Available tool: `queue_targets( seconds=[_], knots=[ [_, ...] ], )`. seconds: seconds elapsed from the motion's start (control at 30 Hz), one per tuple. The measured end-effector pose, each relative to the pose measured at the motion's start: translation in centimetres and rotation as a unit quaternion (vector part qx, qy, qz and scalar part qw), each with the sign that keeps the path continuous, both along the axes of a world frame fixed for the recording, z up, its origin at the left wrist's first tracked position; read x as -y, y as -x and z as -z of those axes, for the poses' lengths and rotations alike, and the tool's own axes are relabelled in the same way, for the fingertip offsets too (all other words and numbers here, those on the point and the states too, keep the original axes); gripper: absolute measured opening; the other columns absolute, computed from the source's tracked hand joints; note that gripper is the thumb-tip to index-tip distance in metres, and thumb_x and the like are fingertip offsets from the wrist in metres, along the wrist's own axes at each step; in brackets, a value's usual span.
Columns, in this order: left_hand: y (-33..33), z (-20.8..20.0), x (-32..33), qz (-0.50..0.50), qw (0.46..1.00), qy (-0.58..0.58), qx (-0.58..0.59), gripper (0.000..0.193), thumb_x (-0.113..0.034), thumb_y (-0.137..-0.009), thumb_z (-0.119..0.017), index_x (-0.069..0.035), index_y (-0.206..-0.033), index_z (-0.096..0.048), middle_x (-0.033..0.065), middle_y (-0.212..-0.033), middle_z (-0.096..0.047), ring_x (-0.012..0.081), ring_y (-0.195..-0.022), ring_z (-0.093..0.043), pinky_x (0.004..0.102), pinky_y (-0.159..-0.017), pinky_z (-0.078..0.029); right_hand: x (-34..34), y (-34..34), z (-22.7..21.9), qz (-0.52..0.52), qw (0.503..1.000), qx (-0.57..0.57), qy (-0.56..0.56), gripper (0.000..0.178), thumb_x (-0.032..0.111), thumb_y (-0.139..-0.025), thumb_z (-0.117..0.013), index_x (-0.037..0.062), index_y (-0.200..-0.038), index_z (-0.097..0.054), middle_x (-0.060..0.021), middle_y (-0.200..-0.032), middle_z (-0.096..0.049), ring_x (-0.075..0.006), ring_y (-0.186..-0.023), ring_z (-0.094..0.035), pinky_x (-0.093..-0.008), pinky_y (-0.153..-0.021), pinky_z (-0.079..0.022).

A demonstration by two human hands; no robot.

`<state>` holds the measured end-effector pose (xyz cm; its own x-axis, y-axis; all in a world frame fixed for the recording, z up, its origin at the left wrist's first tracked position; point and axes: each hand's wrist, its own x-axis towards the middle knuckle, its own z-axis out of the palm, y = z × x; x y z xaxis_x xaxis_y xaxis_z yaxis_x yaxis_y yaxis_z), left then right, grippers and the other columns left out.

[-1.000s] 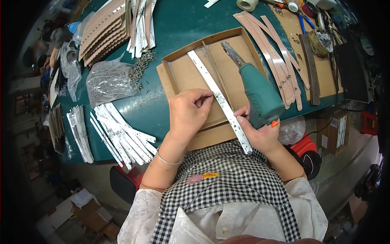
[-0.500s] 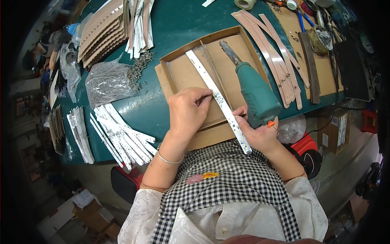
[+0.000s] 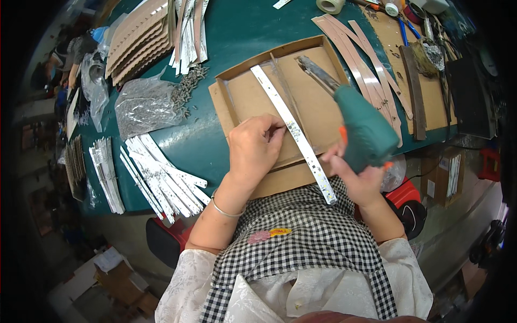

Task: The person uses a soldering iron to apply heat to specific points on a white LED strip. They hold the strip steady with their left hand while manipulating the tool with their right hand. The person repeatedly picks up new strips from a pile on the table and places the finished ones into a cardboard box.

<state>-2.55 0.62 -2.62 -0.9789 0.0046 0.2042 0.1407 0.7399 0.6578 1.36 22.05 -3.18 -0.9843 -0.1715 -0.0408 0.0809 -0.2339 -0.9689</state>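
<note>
A white LED circuit strip (image 3: 303, 141) lies slantwise across a shallow cardboard box (image 3: 229, 64), its near end reaching past the box toward my apron. My left hand (image 3: 254, 142) is closed, thumb and forefinger pinched together at the strip's left edge; anything between the fingertips is hidden. On the right, my right hand (image 3: 358, 180) is closed round the lower part of a green power tool (image 3: 371, 129), slightly blurred, its palm partly covered by the tool. The tool's long dark metal nose points up and left over the box. My right fingertips are apart from the strip.
At left lie loose white strips (image 3: 161, 175), a bag of small screws (image 3: 145, 107) and stacked pinkish boards (image 3: 141, 40). Pinkish curved strips (image 3: 366, 70) lie right of the box. A tape roll (image 3: 330, 5) and hand tools are beyond.
The power tool has swung right, away from the strip. My right thumb and fingers have come off the strip. My left hand stays at the strip's edge.
</note>
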Motion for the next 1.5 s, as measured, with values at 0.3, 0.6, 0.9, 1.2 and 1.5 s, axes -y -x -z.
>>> queue_targets(
  seconds=[0.3,0.6,0.9,1.2,1.5],
  knots=[
    [0.1,0.5,0.2,0.005,0.999,-0.037,-0.022,0.009,-0.002,-0.074,-0.079,-0.004,-0.082,-0.074,0.0059,-0.064,-0.066,0.0104,-0.051,-0.055,0.0259,-0.050,-0.045,-6.5,-1.6,-1.9,-0.043,0.999,0.003,0.015,0.068,-0.005,-0.080,-0.072,-0.0072,-0.140,-0.039,-0.0232,-0.125,-0.058,-0.0172,-0.077,-0.061,-0.0267,-0.055,-0.055],
    [0.2,0.4,0.4,0.006,1.000,-0.027,-0.001,0.013,-0.003,-0.075,-0.080,-0.004,-0.087,-0.078,0.0075,-0.066,-0.069,0.0108,-0.053,-0.058,0.0254,-0.051,-0.047,-6.7,-1.7,-2.1,-0.026,0.999,0.032,-0.011,0.068,0.002,-0.076,-0.078,-0.0086,-0.135,-0.046,-0.0206,-0.127,-0.059,-0.0152,-0.082,-0.059,-0.0267,-0.065,-0.051],
    [0.3,0.8,0.3,0.013,0.999,-0.028,-0.017,0.012,-0.002,-0.074,-0.081,-0.003,-0.086,-0.078,0.0094,-0.070,-0.072,0.0124,-0.055,-0.064,0.0254,-0.053,-0.050,-7.1,-2.1,-1.5,-0.030,0.999,0.036,-0.022,0.069,0.002,-0.075,-0.079,-0.0074,-0.135,-0.047,-0.0184,-0.125,-0.060,-0.0145,-0.086,-0.058,-0.0272,-0.070,-0.050],
    [0.2,1.0,0.3,0.007,1.000,-0.021,-0.014,0.011,-0.001,-0.074,-0.081,-0.003,-0.084,-0.077,0.0094,-0.069,-0.072,0.0122,-0.054,-0.064,0.0251,-0.053,-0.051,-7.6,-2.1,-1.1,-0.081,0.996,0.008,-0.023,0.066,-0.001,-0.078,-0.076,-0.0078,-0.135,-0.043,-0.0201,-0.122,-0.057,-0.0167,-0.077,-0.058,-0.0269,-0.055,-0.054],
    [0.2,0.9,0.3,0.014,1.000,-0.016,-0.017,0.011,-0.001,-0.074,-0.081,-0.002,-0.084,-0.077,0.0098,-0.070,-0.072,0.0124,-0.055,-0.064,0.0252,-0.054,-0.051,-6.5,-1.9,-2.5,-0.072,0.995,0.068,-0.014,0.050,-0.004,-0.083,-0.073,-0.0060,-0.127,-0.049,-0.0118,-0.094,-0.060,-0.0123,-0.066,-0.059,-0.0237,-0.052,-0.050]
  ],
)
